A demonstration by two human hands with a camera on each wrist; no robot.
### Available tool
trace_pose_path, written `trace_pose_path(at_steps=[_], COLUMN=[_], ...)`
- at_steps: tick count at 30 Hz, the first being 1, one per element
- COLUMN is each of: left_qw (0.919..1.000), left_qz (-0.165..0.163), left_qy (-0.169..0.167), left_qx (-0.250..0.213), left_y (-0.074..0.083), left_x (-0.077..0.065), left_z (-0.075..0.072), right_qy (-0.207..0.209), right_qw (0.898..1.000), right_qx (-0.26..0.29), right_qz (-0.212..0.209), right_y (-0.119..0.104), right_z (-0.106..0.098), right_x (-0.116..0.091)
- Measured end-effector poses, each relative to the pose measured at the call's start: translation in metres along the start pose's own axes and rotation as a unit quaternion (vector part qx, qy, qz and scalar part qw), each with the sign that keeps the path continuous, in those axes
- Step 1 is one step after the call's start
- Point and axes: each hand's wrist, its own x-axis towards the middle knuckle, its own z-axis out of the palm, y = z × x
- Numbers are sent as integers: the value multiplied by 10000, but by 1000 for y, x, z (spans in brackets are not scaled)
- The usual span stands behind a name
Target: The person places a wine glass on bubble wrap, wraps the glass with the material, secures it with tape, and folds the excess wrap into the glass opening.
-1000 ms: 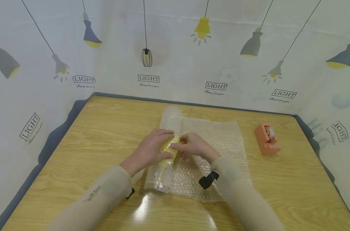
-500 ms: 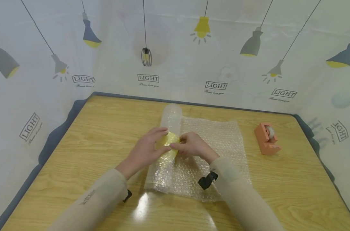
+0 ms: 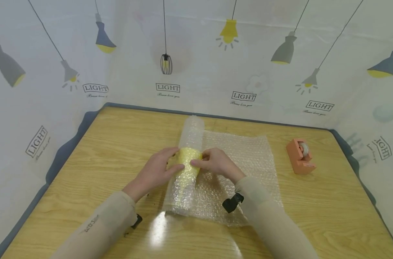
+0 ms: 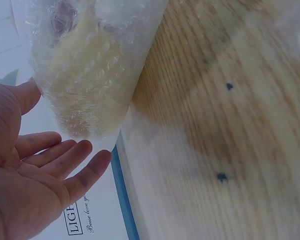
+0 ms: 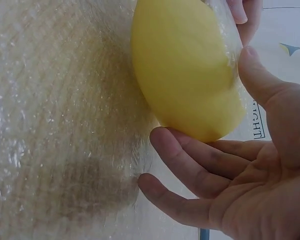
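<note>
Lamp-print backdrop (image 3: 203,54), wooden table (image 3: 96,154) under bubble wrap (image 3: 240,158).

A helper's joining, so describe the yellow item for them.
On the wooden table, find the clear bubble wrap, rolled at left. Between left hand and right hand, in that roll, is the rounded yellow item, bright against the colourless wrap.

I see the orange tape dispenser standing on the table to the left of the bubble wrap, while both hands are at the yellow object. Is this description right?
Not quite: the orange tape dispenser stands on the table to the right of the bubble wrap, as the head view shows. The left hand and right hand are indeed at the yellow object.
</note>
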Motion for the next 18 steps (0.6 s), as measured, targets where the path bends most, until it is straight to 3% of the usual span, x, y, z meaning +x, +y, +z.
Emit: trace_pose_path(at_steps=[6, 18], left_qw=[10000, 9994], left_qz=[-37, 40], left_qy=[-66, -49], left_qx=[10, 332], left_y=[0, 3], left_x=[1, 2], left_z=[0, -1], right_qy=[68, -156], right_qw=[9999, 9989], right_qx=[-63, 415], right_qz=[-70, -184], right_y=[0, 0], right_z=[1, 3], right_x=[0, -1])
